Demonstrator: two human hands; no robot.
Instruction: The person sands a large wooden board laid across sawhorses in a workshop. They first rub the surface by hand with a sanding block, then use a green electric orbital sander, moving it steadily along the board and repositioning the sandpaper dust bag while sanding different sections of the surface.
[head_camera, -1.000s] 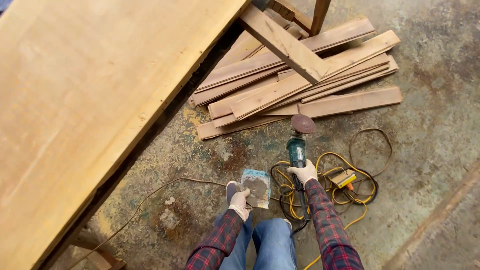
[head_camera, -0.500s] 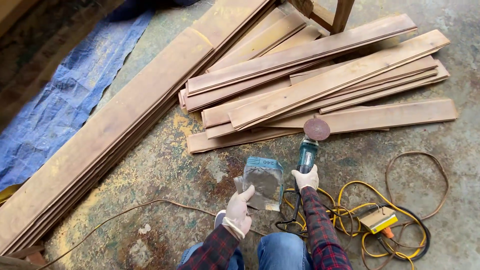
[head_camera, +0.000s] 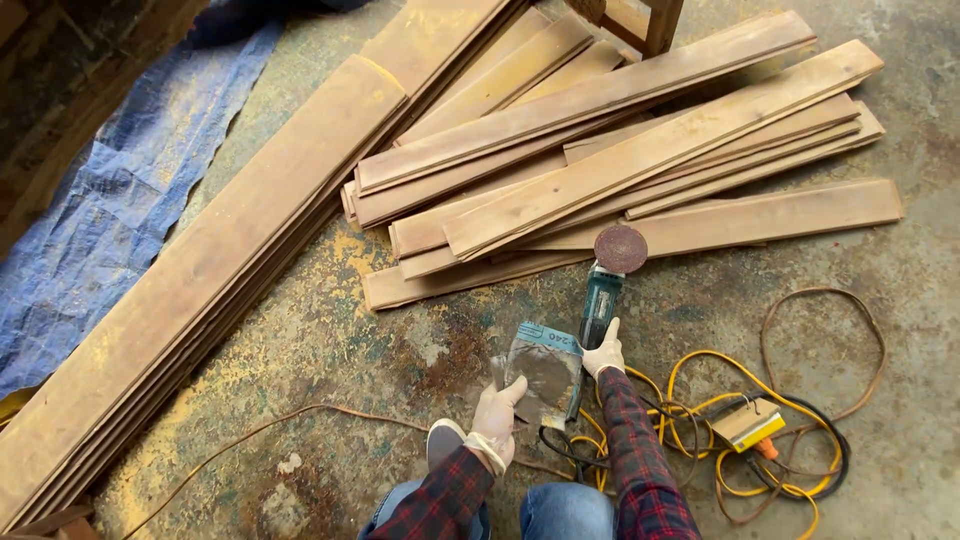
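- Low on the concrete floor (head_camera: 300, 330), near its bottom edge, the left hand (head_camera: 497, 412) in a pale glove pinches the lower corner of a worn sheet of sandpaper (head_camera: 543, 372), fingers closed on it.
- Right hand (head_camera: 604, 352), also gloved, is clenched around the rear body of a teal angle grinder (head_camera: 600, 300), thumb pointing up along it.
- Sandpaper sheet sits between the two hands, just beside the grinder's left side.
- Grinder's round reddish-brown sanding disc (head_camera: 620, 248) faces up, right at the near edge of a loose pile of wooden planks (head_camera: 620, 150).
- Longer boards (head_camera: 220, 260) lie stacked diagonally to the left, beside a blue tarp (head_camera: 110, 200).
- Yellow and brown cables (head_camera: 760, 420) coil on the floor to the right, around a small yellow plug box (head_camera: 748, 422).
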